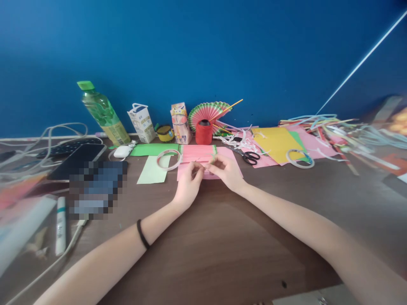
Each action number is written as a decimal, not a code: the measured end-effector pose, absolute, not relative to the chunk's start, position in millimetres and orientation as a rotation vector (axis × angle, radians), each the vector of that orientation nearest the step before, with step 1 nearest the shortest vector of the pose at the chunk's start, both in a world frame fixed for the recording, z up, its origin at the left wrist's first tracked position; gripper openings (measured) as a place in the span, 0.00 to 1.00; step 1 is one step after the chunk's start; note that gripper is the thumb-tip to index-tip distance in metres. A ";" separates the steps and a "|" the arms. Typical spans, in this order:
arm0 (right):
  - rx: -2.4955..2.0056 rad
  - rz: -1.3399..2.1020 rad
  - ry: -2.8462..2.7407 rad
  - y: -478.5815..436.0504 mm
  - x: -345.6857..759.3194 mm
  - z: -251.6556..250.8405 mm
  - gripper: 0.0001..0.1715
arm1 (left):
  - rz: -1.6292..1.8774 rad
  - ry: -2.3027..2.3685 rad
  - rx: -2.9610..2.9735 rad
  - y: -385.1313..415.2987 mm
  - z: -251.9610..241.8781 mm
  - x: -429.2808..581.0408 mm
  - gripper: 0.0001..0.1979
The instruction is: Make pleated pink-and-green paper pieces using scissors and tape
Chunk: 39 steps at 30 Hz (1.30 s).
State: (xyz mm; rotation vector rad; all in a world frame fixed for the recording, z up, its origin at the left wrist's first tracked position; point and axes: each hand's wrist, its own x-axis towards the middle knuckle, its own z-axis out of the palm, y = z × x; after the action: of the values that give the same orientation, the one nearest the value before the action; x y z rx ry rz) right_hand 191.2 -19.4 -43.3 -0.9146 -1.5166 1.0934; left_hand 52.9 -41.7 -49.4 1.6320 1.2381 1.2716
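Note:
My left hand (188, 186) and my right hand (226, 171) meet over a pink sheet of paper (203, 167) on the brown table (222, 237). Both pinch with fingers pressed together at the near edge of a pleated pink paper with green trim (197, 153). What sits between the fingertips is too small to make out. A roll of tape (168, 159) lies just left of the pleated paper, and a pale green sheet (152, 170) lies beside it. A black band circles my left wrist.
At the back stand a green bottle (103, 112), two small cartons (142, 123), a red cup (203, 132) and a paper fan (206, 112). Black scissors (249, 156), yellow paper (278, 144), another tape roll (299, 159) and paper strips (343, 131) lie right. Cables, a phone and a marker (60, 224) lie left.

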 end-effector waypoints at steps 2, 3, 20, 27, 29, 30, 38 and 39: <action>-0.916 1.109 -1.487 -19.3 190.8 -44.1 0.18 | 1.276 1.231 1.610 -41.6 -48.2 53.4 0.05; -0.916 1.114 -1.480 -19.4 190.6 -44.5 0.18 | 1.272 1.228 1.604 -41.7 -47.5 53.6 0.05; -0.976 1.088 -1.553 -20.4 189.2 -49.8 0.19 | 1.329 1.248 1.681 -36.8 -57.2 51.7 0.02; -0.948 1.093 -1.582 -20.7 189.9 -52.1 0.18 | 1.261 1.274 1.711 -37.7 -53.5 51.9 0.06; -0.943 1.111 -1.573 -20.4 189.7 -53.4 0.18 | 1.260 1.267 1.705 -38.0 -52.9 52.3 0.06; -0.943 1.116 -1.571 -20.3 189.7 -53.8 0.18 | 1.259 1.265 1.705 -38.0 -52.9 52.3 0.06; -0.947 1.108 -1.580 -20.5 189.7 -50.0 0.19 | 1.275 1.214 1.692 -37.1 -54.9 51.2 0.06; -0.948 1.111 -1.576 -20.7 189.7 -49.5 0.20 | 1.280 1.210 1.691 -37.2 -54.6 51.4 0.06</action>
State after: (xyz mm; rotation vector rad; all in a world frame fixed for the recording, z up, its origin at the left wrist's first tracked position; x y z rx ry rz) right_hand 189.7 -20.7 -49.5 -0.9478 -1.5761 1.1112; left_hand 51.4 -37.2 -54.6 1.6907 1.2103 1.2799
